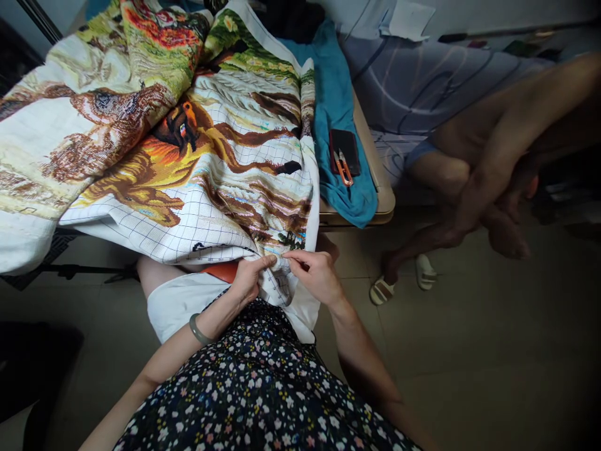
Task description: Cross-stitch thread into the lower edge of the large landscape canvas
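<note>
A large cross-stitch cloth (154,232) with brown, gold and green stitching and a printed grid spreads over the table and hangs into my lap. My left hand (248,275) grips its lower edge, thumb on top and fingers beneath the fabric. Close beside it, my right hand (314,272) is pinched, thumb and forefinger together at the stitched part near the cloth's lower right corner. Whatever those fingertips hold is too small to make out; a needle or thread cannot be told.
On the table's right side lies a teal cloth (328,69) with a dark phone (350,145) and orange-handled thread snips (345,170) on it. Another person (488,163) sits at the right, sandalled feet on the tiled floor (451,338). The table edge (385,194) runs close by.
</note>
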Available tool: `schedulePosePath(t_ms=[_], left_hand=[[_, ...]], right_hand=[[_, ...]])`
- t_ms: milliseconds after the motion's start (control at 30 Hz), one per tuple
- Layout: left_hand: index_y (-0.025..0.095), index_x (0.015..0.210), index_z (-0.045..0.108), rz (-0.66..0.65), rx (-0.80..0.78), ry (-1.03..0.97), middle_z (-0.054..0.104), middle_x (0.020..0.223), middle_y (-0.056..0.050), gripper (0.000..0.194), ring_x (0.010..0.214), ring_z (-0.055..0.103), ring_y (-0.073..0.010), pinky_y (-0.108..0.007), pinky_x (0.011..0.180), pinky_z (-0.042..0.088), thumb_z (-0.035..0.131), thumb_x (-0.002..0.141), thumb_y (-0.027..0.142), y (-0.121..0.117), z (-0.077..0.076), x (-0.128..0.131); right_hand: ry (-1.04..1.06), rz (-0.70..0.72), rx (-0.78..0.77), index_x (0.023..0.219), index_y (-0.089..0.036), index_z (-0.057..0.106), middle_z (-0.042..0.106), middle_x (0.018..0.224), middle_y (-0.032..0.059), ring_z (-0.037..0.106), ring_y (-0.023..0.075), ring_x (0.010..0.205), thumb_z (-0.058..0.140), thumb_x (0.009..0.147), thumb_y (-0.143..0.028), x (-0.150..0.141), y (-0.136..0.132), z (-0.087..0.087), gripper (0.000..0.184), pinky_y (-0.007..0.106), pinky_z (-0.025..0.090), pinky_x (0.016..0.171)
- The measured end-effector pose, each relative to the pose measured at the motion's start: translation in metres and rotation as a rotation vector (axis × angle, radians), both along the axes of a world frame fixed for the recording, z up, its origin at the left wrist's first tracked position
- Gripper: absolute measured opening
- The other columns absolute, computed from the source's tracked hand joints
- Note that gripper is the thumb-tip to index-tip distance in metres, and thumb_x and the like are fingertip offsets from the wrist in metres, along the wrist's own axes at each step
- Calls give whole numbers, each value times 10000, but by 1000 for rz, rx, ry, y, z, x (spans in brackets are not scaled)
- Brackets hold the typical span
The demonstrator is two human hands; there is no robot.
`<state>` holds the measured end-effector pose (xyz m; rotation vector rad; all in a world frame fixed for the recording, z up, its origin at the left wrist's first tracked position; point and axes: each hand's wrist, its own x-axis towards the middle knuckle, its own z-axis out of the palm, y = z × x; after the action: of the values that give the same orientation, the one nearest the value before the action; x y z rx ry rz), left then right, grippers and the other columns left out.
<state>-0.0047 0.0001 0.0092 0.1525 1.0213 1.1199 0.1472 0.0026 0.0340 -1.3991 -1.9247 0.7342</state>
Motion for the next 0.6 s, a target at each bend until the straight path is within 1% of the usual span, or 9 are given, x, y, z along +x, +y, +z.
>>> schedulePosePath(t_ms=[167,267,333,400,433,467,500,567,600], left_hand=[[125,677,698,1,5,3,718,680,-53,348,670,664,-210,-367,795,514,880,397,224,-1,-4,0],[111,717,714,-5,10,-3,731,716,-70,372,694,677,-223,-367,801,517,879,406,232,-1,-4,0],[106,738,718,-6,7,-12,740,742,-80,396,724,688,-236,-375,820,520,883,400,231,-2,-3,0],[103,740,717,-9,-9,-23,741,740,-80,411,724,691,-240,-386,828,525,890,388,228,-2,-2,0],[103,740,715,-11,-18,-29,740,736,-78,417,721,692,-242,-392,831,527,893,383,224,-1,-2,-1],[104,744,714,-12,-24,-37,740,734,-76,423,728,695,-246,-398,839,528,895,380,220,-1,-2,-1],[105,751,714,-12,-29,-46,741,735,-77,430,748,699,-254,-406,856,527,898,377,214,-1,-3,-1],[106,761,713,-9,-33,-61,745,745,-83,440,812,708,-276,-420,900,516,901,374,203,0,-4,0],[104,762,713,-9,-33,-65,746,750,-88,442,840,710,-287,-426,918,510,902,374,201,0,-5,0]], right_hand=[[-59,3,16,907,-236,743,762,803,23,662,163,615,543,841,-164,-11,-4,4,223,270,499,633],[11,-18,5,1026,-231,701,726,746,8,630,145,591,584,841,-190,-14,-4,5,223,250,482,617],[142,-168,75,1091,-219,664,720,819,19,605,126,592,629,838,-249,-7,3,1,257,241,479,612],[321,-459,190,1055,-206,654,711,889,29,575,106,582,633,841,-317,7,14,-9,241,232,472,591],[424,-619,220,1000,-197,657,699,848,16,556,99,562,616,848,-344,14,21,-17,215,226,466,575],[532,-703,170,941,-194,656,677,771,-10,523,90,517,606,845,-373,20,26,-25,210,221,454,544],[637,-705,24,844,-191,653,642,675,-34,499,90,483,633,806,-401,25,31,-34,215,219,448,518],[804,-532,-396,740,-190,641,639,616,-31,563,128,551,738,679,-406,26,33,-52,245,255,502,583],[841,-468,-491,735,-188,647,656,620,-12,600,160,596,765,636,-407,23,31,-60,268,289,527,612]])
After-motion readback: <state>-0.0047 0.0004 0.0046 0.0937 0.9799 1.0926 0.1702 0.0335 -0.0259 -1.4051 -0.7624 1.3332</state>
